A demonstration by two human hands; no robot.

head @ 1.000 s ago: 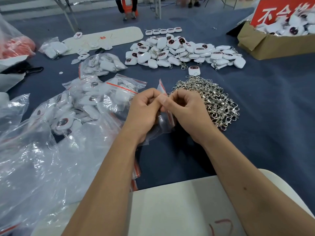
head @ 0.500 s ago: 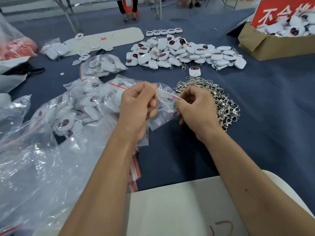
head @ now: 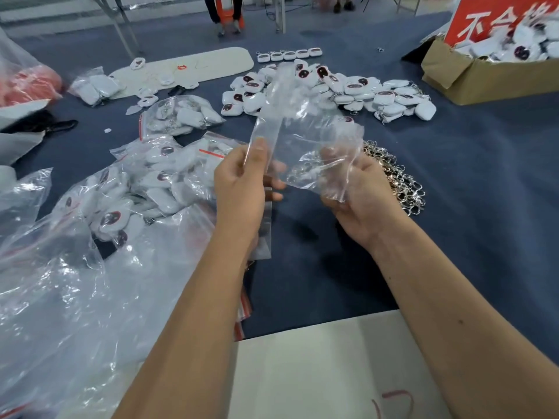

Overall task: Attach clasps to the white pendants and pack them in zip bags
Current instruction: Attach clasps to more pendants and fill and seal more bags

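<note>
both hands hold one clear zip bag (head: pixel 305 140) up above the blue cloth: the left hand (head: pixel 242 186) pinches its left edge between thumb and fingers, the right hand (head: pixel 360 192) grips its lower right corner with curled fingers. just beyond the right hand's grip lies the heap of silver clasps (head: pixel 399 179); farther past the raised bag sits the pile of white pendants (head: pixel 332 89). left of the left hand's grip lie filled zip bags (head: pixel 157 179).
</note>
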